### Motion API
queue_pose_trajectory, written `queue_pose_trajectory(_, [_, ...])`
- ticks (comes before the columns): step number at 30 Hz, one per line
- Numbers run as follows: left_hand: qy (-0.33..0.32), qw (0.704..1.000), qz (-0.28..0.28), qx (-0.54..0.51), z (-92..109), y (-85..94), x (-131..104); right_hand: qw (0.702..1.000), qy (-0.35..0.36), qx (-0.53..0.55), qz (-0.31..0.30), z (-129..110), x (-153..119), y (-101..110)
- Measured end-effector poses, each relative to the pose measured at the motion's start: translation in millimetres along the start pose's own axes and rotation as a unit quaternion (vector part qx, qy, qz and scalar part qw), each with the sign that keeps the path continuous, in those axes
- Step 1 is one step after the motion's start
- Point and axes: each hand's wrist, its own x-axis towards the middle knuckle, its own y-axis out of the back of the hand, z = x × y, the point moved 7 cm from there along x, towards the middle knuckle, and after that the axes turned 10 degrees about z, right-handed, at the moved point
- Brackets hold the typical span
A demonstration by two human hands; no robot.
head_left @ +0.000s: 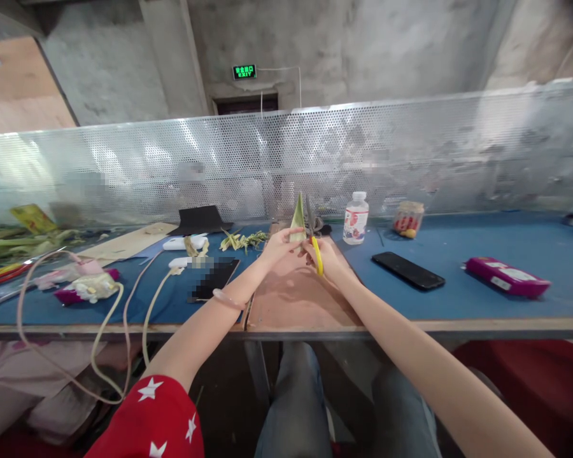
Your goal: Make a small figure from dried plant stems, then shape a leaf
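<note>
Above the bare brown board (305, 299) at the middle of the blue table, my left hand (281, 247) grips a pale green, pointed leaf (298, 219), tip upward. Close to its right, my right hand (325, 256) is closed on scissors (318, 256) with a yellow handle. The blades point up and away, beside the leaf's right edge. Whether they touch the leaf is too small to tell. Some of the fingers of both hands are hidden behind the leaf and handle.
A white bottle (356, 218), a jar (408, 219), a black phone (407, 270) and a purple packet (506, 277) lie to the right. Leaf scraps (242, 240), a dark tablet (217, 278), white chargers (185, 243) and looping cables (150, 305) are left. A perforated metal screen (219, 168) stands behind.
</note>
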Motion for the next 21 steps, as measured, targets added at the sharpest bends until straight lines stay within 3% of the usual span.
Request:
queue_pose_trajectory(12, [0.041,0.994,-0.082,-0.057,-0.6,1.0,-2.0,0.999,-0.041,-0.019,0.005,3.8,-2.0,2.1])
queue_pose_trajectory(17, [0.039,0.995,-0.065,-0.067,1.0,3.1,0.7,0.998,-0.058,-0.017,0.015,7.6,0.5,3.6])
queue_pose_trajectory(21, [0.02,0.996,-0.005,-0.092,6.4,14.6,7.6,0.996,-0.082,-0.021,0.017,17.8,4.9,2.2])
